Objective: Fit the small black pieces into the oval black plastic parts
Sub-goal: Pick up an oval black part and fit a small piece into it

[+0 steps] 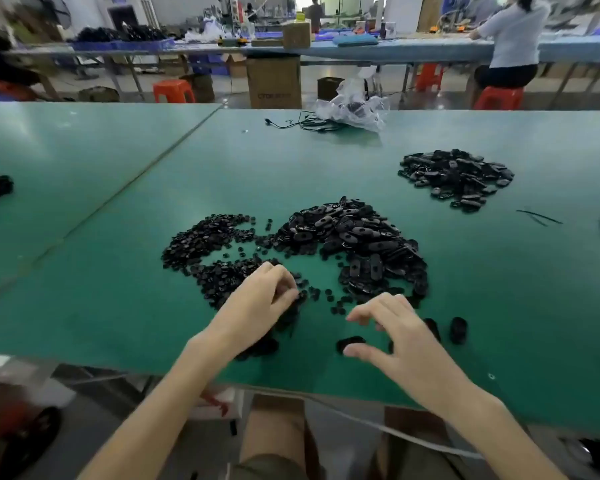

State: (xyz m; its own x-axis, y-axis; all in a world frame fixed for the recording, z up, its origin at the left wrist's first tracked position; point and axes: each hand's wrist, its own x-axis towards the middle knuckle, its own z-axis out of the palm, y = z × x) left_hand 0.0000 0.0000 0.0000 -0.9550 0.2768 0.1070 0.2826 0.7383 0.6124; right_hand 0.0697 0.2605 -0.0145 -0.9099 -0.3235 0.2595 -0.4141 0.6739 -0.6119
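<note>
Fingers (284,278) of the left hand (257,306) curl down toward the thumb, their tips buried in the near edge of a pile of small black pieces (208,251). Whether they have pinched a piece cannot be told. This pile spreads across the middle-left of a green table (118,306), with loose pieces scattered beside it.

Just right of it, and touching it at the far side, lies a larger heap of oval black plastic parts (357,237), each with a slot through its middle.

Nearer the viewer, the right hand (406,341) hovers low over the table with its fingers (371,311) spread and loosely bent, gripping nothing. Its thumb tip sits just beside one loose oval part (350,342). Two more loose oval parts (458,330) lie just right of the hand.

Farther back and to the right, well apart, is a second heap of black oval parts (458,178). A crumpled clear plastic bag (354,109) and a black cable (309,124) lie at the table's far edge.
</note>
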